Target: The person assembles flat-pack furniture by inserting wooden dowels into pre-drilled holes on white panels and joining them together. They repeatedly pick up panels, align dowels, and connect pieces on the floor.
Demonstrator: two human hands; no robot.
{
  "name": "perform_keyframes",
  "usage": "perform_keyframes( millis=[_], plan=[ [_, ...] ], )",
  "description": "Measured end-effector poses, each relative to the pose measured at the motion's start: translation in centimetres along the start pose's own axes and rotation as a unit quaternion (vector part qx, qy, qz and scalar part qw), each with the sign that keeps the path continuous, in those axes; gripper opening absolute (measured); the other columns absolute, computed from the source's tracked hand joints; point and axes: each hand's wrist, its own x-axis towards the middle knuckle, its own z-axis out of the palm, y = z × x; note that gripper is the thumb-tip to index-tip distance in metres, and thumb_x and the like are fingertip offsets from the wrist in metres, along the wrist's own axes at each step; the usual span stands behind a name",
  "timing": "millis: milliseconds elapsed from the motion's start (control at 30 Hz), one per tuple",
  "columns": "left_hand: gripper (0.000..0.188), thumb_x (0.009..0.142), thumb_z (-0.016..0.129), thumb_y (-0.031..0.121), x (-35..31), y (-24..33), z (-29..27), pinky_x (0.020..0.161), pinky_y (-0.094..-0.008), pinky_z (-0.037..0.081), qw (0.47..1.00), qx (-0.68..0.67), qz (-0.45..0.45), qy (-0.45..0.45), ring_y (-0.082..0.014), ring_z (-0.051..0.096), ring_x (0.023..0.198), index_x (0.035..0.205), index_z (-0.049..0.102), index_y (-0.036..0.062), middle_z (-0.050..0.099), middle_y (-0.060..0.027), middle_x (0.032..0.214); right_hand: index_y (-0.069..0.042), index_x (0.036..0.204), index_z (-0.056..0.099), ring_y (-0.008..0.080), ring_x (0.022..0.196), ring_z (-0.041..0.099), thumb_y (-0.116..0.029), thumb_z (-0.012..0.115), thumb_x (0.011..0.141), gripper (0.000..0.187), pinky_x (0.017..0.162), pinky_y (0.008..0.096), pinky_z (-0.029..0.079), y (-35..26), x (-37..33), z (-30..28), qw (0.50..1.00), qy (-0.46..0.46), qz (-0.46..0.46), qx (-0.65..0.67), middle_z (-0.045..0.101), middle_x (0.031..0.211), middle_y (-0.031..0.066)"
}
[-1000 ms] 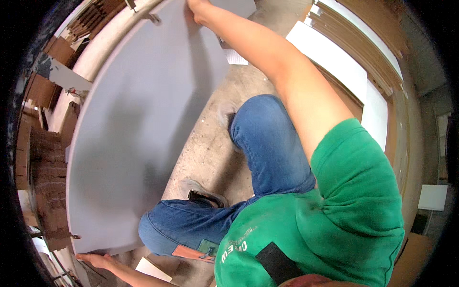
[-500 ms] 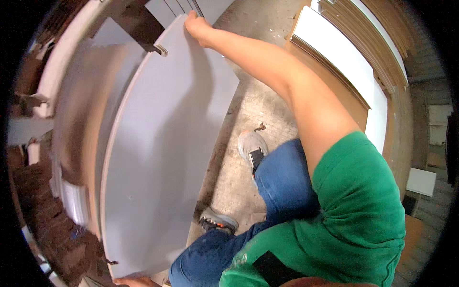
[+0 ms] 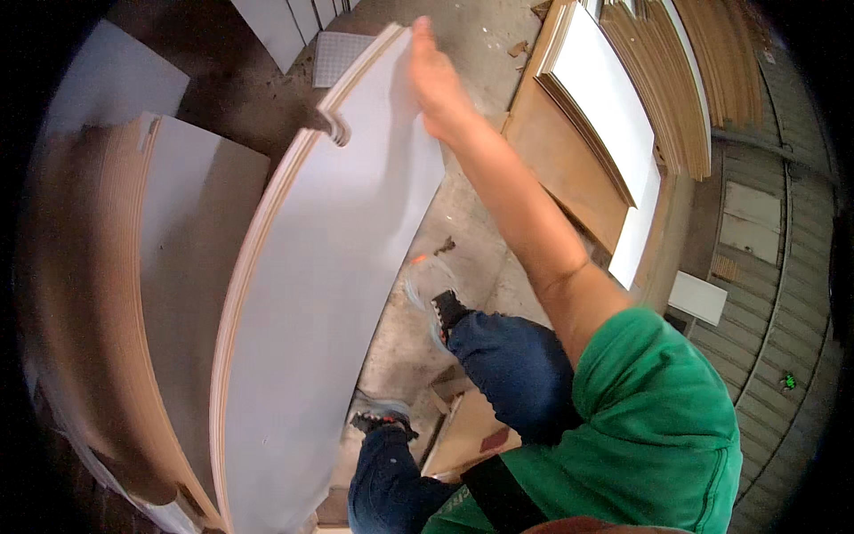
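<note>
A long stack of thin pale grey panels (image 3: 307, 267), with layered edges and a rounded notch near the far end, stands tilted left of my legs. My right hand (image 3: 434, 80) is at its far right corner, fingers straight and close together along the end edge, bracing and holding it. The hand is slightly blurred, and its fingers' inner side is hidden. My left hand is out of view; the near end of the panels runs off the lower edge.
Another stack of boards (image 3: 196, 231) stands at the left. White and brown panels (image 3: 596, 98) lie piled at the far right. A perforated light plate (image 3: 338, 58) lies on the concrete floor (image 3: 485, 209). Beside my feet is a brown board (image 3: 467, 432).
The panels and my right hand have moved right, away from the left stack, showing several layered edges. My left hand, at the near end before, has left the view. My feet have shifted.
</note>
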Motion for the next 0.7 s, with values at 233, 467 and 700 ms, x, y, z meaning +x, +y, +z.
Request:
perform_keyframes(
  millis=[233,467,700],
  plan=[
    [0.086,0.076,0.032,0.069,0.1,8.5,-5.5,0.097,-0.0505,0.026,0.997,0.025,0.017,-0.067,-0.0356,0.035,0.116,0.128,0.031,0.0007,0.036,-0.0172,0.131,0.007,0.131,0.022,0.0284,0.126,0.023,-0.062,0.023,0.085,0.083,0.103,0.0381,0.019,-2.9,-5.3,-4.7,0.997,0.072,0.016,0.037,0.024,0.136,0.0202],
    [0.076,0.085,0.020,0.061,-5.6,22.0,-9.1,0.098,-0.0518,0.030,0.971,0.096,0.114,-0.186,-0.0362,0.034,0.119,0.134,0.018,0.0018,0.026,-0.0194,0.135,0.002,0.132,0.026,0.0308,0.125,0.024,-0.060,0.033,0.084,0.079,0.103,0.0432,0.016,-10.7,-13.3,-17.3,0.990,0.107,0.013,0.096,0.025,0.136,0.0211],
    [0.079,0.083,0.026,0.064,-10.0,38.7,-11.6,0.099,-0.0452,0.029,0.926,0.159,0.117,-0.323,-0.0311,0.035,0.120,0.132,0.028,0.0024,0.030,-0.0191,0.134,0.004,0.123,0.041,0.0280,0.116,0.039,-0.063,0.029,0.083,0.079,0.099,0.0334,0.027,-26.1,-29.7,-36.3,0.960,0.204,0.093,-0.168,0.042,0.125,0.0216]
  ],
)
